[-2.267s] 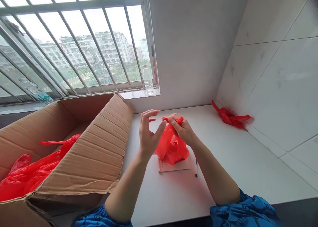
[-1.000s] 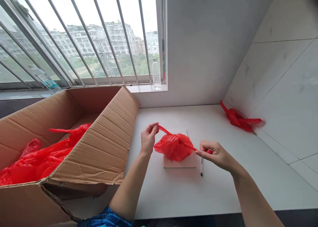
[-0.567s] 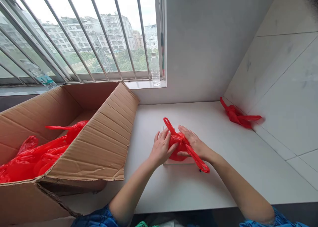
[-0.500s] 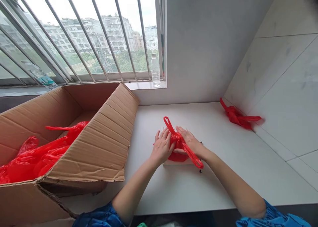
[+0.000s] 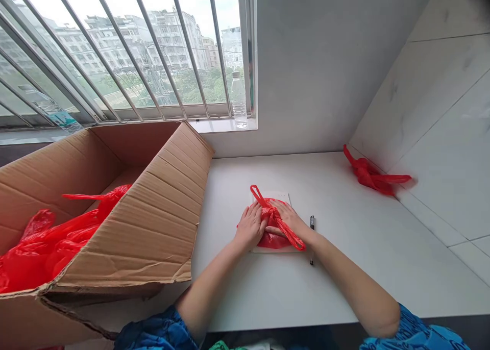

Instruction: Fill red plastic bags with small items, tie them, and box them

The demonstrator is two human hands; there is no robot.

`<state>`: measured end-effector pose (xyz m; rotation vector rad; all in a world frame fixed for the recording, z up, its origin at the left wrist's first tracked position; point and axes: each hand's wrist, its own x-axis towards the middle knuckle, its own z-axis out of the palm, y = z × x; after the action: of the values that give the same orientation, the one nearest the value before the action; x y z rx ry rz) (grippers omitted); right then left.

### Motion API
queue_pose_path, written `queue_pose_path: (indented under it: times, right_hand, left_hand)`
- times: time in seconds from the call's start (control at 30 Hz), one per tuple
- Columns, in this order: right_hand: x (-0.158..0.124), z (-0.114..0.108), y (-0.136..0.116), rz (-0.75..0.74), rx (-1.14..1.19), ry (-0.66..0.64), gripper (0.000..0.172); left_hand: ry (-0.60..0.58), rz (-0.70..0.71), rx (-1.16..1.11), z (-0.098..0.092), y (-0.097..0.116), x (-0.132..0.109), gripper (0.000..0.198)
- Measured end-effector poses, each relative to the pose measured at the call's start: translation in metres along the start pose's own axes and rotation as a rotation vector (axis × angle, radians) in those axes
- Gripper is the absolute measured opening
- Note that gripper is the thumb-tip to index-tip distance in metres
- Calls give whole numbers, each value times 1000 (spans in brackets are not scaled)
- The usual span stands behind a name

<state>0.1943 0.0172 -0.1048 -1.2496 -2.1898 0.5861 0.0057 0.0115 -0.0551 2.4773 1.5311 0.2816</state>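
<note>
A tied red plastic bag [image 5: 276, 238] lies on a flat white rectangular thing [image 5: 284, 196], with its knot on top and its two handle loops sticking out. My left hand [image 5: 250, 223] rests on the bag's left side, fingers stretched out. On the other side, my right hand [image 5: 287, 217] lies flat against the bag with its fingers extended and its thumb near the knot. What is inside the bag is hidden. A black pen [image 5: 312, 222] lies beside the white thing, partly covered by my right forearm.
At the left stands an open cardboard box [image 5: 153, 212] holding red plastic bags [image 5: 72, 238]. Another knotted red bag [image 5: 373, 176] lies at the right wall on the white table [image 5: 268, 294]. Plastic bottles stand on the sill, one clear [image 5: 239, 102], one blue-labelled [image 5: 63, 118].
My hands stay on the red bag and draw slightly closer around it, the left one's fingers less spread. The view shifts slightly, and more of the pen and white thing shows.
</note>
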Motion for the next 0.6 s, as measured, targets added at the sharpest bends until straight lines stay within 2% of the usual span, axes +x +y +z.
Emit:
queue_pose_path:
  times: [0.23, 0.33, 0.4, 0.47, 0.53, 0.6]
  right_hand:
    - [1, 5, 0, -1, -37, 18, 85]
    - [0, -5, -4, -65, -13, 92, 68]
    - [-4, -19, -9, -125, 43, 155, 45]
    - [-12, -37, -17, -164, 90, 227, 22]
    - [-22, -53, -30, -195, 103, 293, 16]
    - [-33, -63, -48, -253, 89, 313, 23]
  left_hand:
    - [13, -14, -41, 6, -4, 1, 40]
    - [48, -5, -138, -2, 1, 0, 32]
    - [77, 14, -198, -16, 9, -5, 23]
    - [106, 35, -235, -38, 21, -16, 20]
    - [103, 63, -266, -65, 37, -33, 18]
    - [33, 93, -286, -91, 55, -52, 23]
